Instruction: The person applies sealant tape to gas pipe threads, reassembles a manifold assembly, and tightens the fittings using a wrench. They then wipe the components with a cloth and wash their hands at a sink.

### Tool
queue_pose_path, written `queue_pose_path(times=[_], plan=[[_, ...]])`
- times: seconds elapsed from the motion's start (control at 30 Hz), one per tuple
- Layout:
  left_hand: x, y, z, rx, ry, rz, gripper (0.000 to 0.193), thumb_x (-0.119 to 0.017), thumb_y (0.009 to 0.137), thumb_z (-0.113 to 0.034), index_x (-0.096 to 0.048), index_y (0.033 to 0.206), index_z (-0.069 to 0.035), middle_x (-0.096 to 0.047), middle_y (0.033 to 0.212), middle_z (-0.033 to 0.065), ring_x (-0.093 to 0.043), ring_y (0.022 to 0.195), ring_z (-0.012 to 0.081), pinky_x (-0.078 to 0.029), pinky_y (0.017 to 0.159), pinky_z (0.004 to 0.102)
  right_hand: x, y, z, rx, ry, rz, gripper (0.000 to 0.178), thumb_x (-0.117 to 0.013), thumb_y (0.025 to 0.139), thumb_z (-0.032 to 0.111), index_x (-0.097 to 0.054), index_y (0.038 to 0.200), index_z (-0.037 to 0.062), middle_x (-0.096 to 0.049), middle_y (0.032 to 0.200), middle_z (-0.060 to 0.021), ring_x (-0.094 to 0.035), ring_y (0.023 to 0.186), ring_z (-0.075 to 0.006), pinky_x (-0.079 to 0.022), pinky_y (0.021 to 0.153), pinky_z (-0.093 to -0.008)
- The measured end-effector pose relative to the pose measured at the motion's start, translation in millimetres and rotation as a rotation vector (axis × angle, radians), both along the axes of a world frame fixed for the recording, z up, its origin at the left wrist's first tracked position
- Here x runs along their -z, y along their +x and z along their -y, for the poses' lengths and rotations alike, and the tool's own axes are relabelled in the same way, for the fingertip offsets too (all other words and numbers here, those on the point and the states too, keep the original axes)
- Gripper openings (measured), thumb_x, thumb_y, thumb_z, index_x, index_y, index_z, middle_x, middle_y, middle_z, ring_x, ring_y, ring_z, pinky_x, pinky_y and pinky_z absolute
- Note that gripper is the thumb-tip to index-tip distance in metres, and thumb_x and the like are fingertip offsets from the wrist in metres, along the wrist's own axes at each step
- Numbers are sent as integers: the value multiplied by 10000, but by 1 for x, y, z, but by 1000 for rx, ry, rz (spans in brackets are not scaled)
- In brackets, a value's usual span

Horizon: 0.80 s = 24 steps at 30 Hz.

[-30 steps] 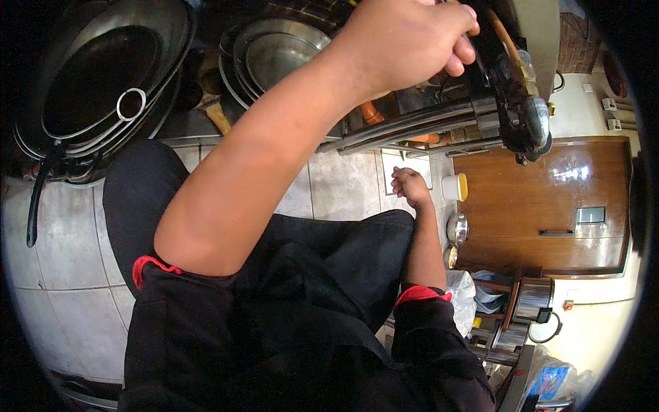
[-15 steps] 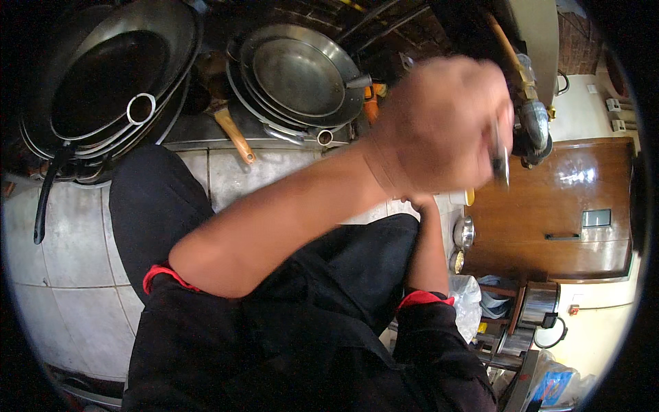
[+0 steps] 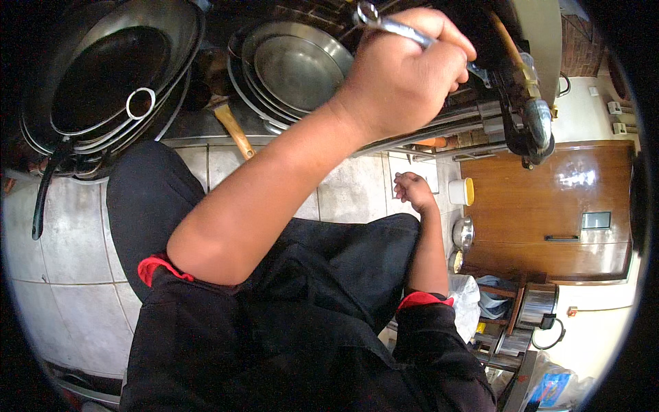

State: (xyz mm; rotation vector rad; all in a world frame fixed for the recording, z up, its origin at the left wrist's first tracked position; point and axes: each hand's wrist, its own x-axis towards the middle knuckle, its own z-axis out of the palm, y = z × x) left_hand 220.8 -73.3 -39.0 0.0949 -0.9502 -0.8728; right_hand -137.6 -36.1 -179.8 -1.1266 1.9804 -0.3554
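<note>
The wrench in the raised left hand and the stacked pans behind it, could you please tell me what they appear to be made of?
The wrench looks like polished steel: bright silvery shine and a ring end. The left hand is closed around its shank. The stacked pans look like dull grey metal, perhaps steel or aluminium, with a matte, scuffed sheen.

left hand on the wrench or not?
Touching. The head view shows the left hand closed in a fist around the metal wrench, whose ring end sticks out above the knuckles while the shaft passes under the fingers.
</note>
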Motion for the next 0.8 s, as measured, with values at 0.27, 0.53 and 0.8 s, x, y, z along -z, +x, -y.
queue_pose_path(times=[0.27, 0.53, 0.8], plan=[[-24, 30, 13, 508, 160, 163, 178, -499, 922, -107, -625, 920, 19, -636, 783, 74, -589, 675, 118, -491, 639, 251, -1, 2, 1, -6, -18, 2, 224, -617, 921, 254, -617, 867, 37, -614, 703, -46, -555, 543, -128, -425, 477, -266], [-12, -9, -16, -351, -113, 269, 57, -584, 854, -53, -614, 859, -5, -650, 788, 115, -654, 715, 218, -518, 604, 354, 6, -3, 5, -104, -23, -45, 238, -577, 940, 271, -617, 917, 37, -615, 740, -54, -560, 580, -145, -457, 529, -285], [5, -46, -44, -644, -238, 202, 185, -641, 761, -26, -589, 937, -1, -621, 772, 149, -626, 690, 339, -525, 626, 417, -4, -4, 6, -310, -219, -128, 249, -586, 939, 282, -618, 903, 38, -628, 778, -56, -584, 629, -152, -476, 572, -290]])
